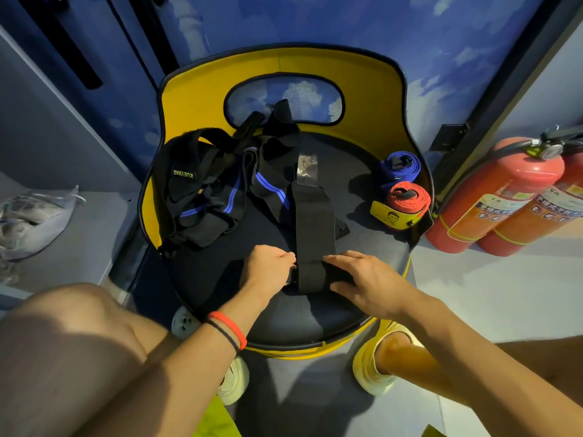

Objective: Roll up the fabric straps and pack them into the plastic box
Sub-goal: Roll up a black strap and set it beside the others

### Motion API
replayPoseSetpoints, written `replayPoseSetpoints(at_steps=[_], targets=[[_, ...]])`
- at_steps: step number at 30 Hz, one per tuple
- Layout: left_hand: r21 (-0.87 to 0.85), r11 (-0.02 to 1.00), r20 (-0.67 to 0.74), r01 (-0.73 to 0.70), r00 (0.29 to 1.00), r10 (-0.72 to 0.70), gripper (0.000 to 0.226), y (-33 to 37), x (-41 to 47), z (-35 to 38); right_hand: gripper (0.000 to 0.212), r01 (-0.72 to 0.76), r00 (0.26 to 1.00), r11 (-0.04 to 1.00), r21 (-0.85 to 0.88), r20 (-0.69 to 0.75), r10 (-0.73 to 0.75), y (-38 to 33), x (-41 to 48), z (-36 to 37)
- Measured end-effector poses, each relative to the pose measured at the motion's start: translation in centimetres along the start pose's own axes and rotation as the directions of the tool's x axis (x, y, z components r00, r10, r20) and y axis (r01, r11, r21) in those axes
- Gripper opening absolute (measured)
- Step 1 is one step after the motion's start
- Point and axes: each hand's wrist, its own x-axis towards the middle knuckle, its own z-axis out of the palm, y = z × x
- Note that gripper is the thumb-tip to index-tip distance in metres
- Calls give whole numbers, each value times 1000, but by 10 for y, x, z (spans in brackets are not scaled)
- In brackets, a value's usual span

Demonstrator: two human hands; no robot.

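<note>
Entry, head view. I logged 1 black strap (314, 216) lying flat down the middle of the chair seat (347, 190), its near end wound into a short roll at the seat's front edge. The left hand (268, 269) had its fingers curled in, pinching the left end of that roll. The right hand (369, 282) gripped the right end, fingers laid over the top and thumb underneath. The far end of the strap ran toward the chair back, touching a heap of black straps (202, 190) with blue stripes on the seat's left half; I could not count the pieces in the heap.

On the seat's right edge sat 2 finished rolls, well apart from the hands: 1 blue roll (401, 167) and, just in front of it, 1 red roll (408, 198) with a yellow tag.

The left wrist carried 2 bands, 1 red and 1 black. On the floor to the right stood 2 fire extinguishers (504, 190), side by side and touching. To the left lay 1 crumpled plastic bag (34, 216).
</note>
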Motion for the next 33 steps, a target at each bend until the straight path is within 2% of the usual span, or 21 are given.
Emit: replayPoseSetpoints(at_steps=[2,4,6,10,12,14,16,22,25,28,30,33], targets=[[66,998,46,-17,999,14,53,-3,-13,-1,55,9,999,1000,3,48,-9,-1,-3,-1],[119,991,123,-59,991,44,55,-8,-28,-4,53,21,996,999,26,85,-23,-1,-6,0],[99,992,205,-71,977,50,38,-14,-38,-8,52,20,994,997,74,108,-29,-1,-9,1],[151,984,279,-99,959,53,70,-16,-47,-16,51,8,998,989,147,60,-17,0,-8,1],[164,977,258,-134,962,89,68,-17,-45,-16,40,16,1000,984,177,10,-18,1,-8,1],[131,983,232,-129,968,96,61,-19,-41,-15,24,16,1000,991,136,-23,-13,0,-6,4],[87,990,239,-114,967,90,55,-20,-35,-13,20,-6,997,993,117,-77,15,-2,-5,6],[22,987,224,-161,963,152,33,-12,-29,-10,41,-41,970,999,-12,-242,37,-13,-6,14],[0,992,187,-130,974,127,22,-17,-22,-6,38,-31,964,999,-21,-263,24,-15,-10,17],[-38,994,107,-107,988,111,28,-18,-16,-3,59,-9,975,997,-70,-224,-7,-13,-13,24],[-66,993,42,-99,994,102,28,-15,-12,-1,69,-14,970,999,-30,-243,6,-11,-11,28],[-87,991,-4,-101,995,101,31,-12,-9,2,65,-7,957,999,49,-291,20,-7,-4,30]])
